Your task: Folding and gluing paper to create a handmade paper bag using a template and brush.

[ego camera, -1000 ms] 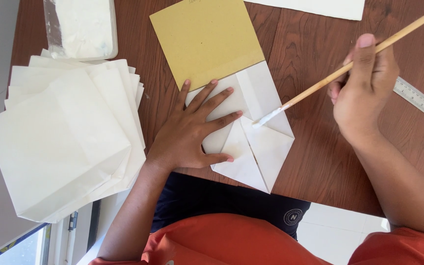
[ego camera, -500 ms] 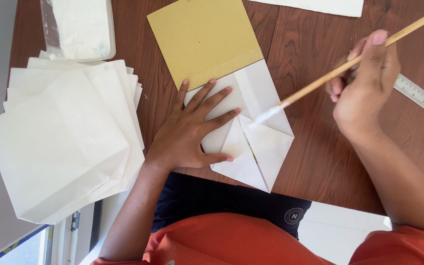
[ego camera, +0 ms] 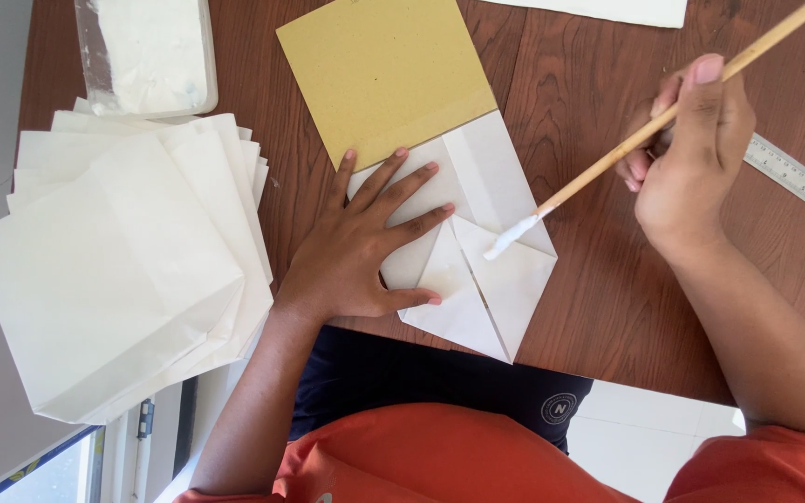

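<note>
A dark reddish-brown wooden table fills most of the view, its grain running in long streaks, and its near edge crosses just above the person's orange shirt. Below that edge, pale floor shows at the bottom right, and at the bottom left there is a grey wall or floor surface with what may be a window frame, though that corner is too cramped to be sure.

On the left of the table lies a fanned stack of white folded paper bags, overhanging the table edge. Above the middle sits a mustard-yellow card sheet, tilted, its lower edge tucked into a white paper piece with triangular flaps folded to a point. At the top left stands a clear plastic tub of white paste. A metal ruler lies at the right, and the edge of another white sheet shows at the top.

The left hand lies flat on the white paper piece, fingers spread wide and pressing it down, holding nothing. The right hand is closed around a thin wooden brush, pinching the handle with thumb and fingers. The brush's white, paste-laden tip touches the paper near the central fold, just beside the left hand's fingertips.
</note>
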